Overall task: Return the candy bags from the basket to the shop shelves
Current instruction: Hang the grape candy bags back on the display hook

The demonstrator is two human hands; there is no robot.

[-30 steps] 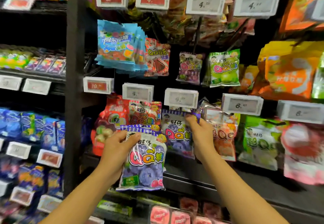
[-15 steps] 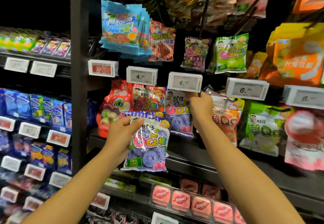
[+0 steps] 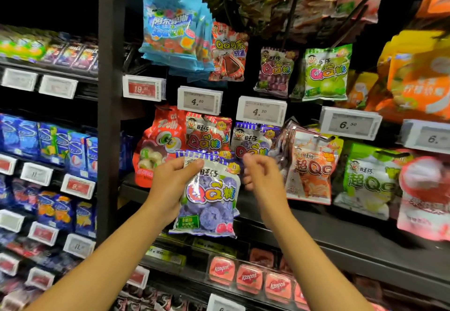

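**Q:** While the left hand (image 3: pixel 170 184) grips the purple bag (image 3: pixel 208 196) at its upper left corner, thumb over the top seal, where does the bag sit?

**A:** It hangs in front of the shelf (image 3: pixel 316 228), just below the matching purple bags (image 3: pixel 250 140) on their peg under a price tag (image 3: pixel 261 111). The right hand (image 3: pixel 261 177) is beside it, fingers loosely curled and holding nothing, not touching the bag.

**Q:** How is the bag likely to handle?

**A:** By its look it is light, a glossy film pouch with soft sweets inside (the film shows glare and creases). It probably sags and swings from a corner pinch, and the slick film may slip. Nothing fragile is apparent.

**Q:** Where should it be held?

**A:** At the flat striped top seal, the stiffest part. A pinch on each side of the hang hole (not visible here) would likely keep the seal taut for threading onto the peg.
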